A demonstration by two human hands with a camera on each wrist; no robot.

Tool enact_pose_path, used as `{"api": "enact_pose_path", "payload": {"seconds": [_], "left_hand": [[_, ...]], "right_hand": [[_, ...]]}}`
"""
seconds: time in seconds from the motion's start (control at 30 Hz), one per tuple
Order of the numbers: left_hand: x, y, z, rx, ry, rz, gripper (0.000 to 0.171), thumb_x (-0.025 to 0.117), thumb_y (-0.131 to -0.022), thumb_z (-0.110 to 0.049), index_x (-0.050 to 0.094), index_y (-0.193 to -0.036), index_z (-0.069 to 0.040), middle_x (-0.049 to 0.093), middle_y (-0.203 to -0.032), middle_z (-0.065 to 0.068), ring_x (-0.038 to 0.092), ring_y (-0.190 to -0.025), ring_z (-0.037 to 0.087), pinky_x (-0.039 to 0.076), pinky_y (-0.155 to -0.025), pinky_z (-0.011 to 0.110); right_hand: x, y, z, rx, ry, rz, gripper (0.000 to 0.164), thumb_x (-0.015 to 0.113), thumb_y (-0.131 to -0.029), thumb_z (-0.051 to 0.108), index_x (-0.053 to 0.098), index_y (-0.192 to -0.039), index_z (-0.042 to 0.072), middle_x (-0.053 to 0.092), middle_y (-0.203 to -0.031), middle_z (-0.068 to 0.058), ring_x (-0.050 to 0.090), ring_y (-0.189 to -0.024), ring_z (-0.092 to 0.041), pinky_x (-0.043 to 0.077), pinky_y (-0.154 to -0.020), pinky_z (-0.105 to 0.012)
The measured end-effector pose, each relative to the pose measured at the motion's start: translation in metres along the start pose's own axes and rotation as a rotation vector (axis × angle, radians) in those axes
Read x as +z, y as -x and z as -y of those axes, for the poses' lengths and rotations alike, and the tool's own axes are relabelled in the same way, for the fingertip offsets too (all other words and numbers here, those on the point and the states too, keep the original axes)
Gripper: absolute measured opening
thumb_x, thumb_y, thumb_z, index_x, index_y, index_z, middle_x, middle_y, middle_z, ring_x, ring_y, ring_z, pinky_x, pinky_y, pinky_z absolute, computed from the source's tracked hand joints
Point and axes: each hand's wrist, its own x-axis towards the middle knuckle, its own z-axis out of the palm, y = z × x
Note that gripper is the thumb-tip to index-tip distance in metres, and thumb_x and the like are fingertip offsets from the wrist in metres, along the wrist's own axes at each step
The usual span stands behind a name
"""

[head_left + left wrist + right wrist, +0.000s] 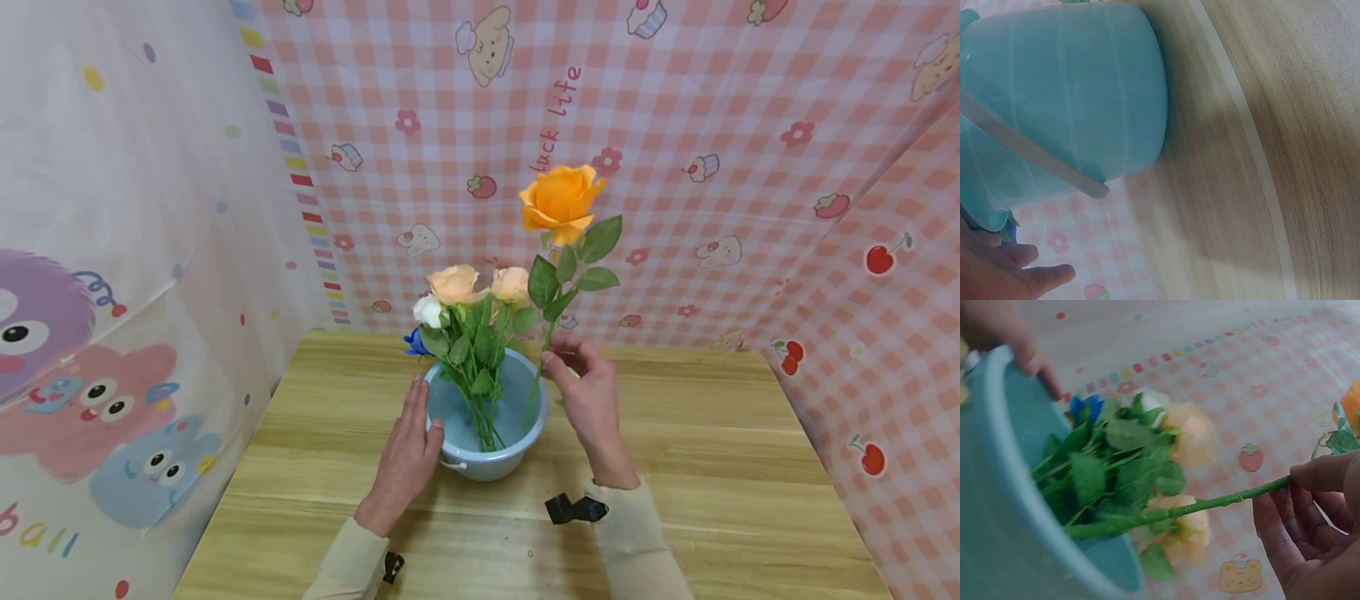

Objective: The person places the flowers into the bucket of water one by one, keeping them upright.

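Note:
A light blue bucket [487,467] stands on the wooden table with several artificial roses leaning in it. Among them are a peach rose [454,285], a pale pink-peach rose [511,284], a white rose [428,312] and a blue rose [416,342]. My right hand [588,392] pinches the green stem of an orange rose [562,202] between thumb and fingers; in the right wrist view that stem [1222,500] reaches in over the bucket's rim. At the bucket's left side, my left hand [408,450] rests against the rim, fingers fairly straight.
The wooden table [720,467] extends on both sides of the bucket. A pink checked cloth [405,192] hangs behind it, and a white cartoon-print cloth [187,275] hangs at the left. The bucket's pale handle [1029,150] hangs along its side in the left wrist view.

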Motion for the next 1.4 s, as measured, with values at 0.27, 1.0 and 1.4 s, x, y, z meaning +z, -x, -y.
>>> {"api": "enact_pose_path", "payload": {"seconds": [0.27,1.0,1.4], "left_hand": [[0.000,0.000,0.001,-0.003,0.001,0.003,0.064,0.044,-0.109,-0.022,0.019,-0.164,0.001,0.012,-0.173,0.014,0.020,-0.156,0.034,0.029,-0.118,0.063],[0.002,0.001,0.002,0.005,-0.003,-0.004,0.065,0.043,-0.109,-0.024,0.018,-0.164,0.001,0.012,-0.173,0.014,0.022,-0.155,0.035,0.029,-0.119,0.061],[0.001,0.000,0.000,-0.002,-0.006,-0.001,0.065,0.045,-0.109,-0.021,0.019,-0.163,0.002,0.012,-0.172,0.015,0.021,-0.156,0.035,0.028,-0.120,0.060]], "right_hand": [[0.002,0.002,-0.022,0.033,0.083,0.039,0.023,0.068,-0.092,-0.006,0.067,-0.115,-0.010,0.068,-0.108,-0.025,0.068,-0.090,-0.015,0.061,-0.075,-0.025],[0.008,0.007,-0.057,-0.037,0.374,0.212,0.015,0.072,-0.090,-0.006,0.069,-0.104,-0.003,0.072,-0.100,-0.017,0.072,-0.090,-0.032,0.060,-0.075,-0.027],[0.014,0.003,-0.054,-0.021,0.539,0.289,0.014,0.074,-0.090,-0.002,0.070,-0.102,0.003,0.073,-0.096,-0.010,0.072,-0.091,-0.027,0.060,-0.079,-0.041]]}}
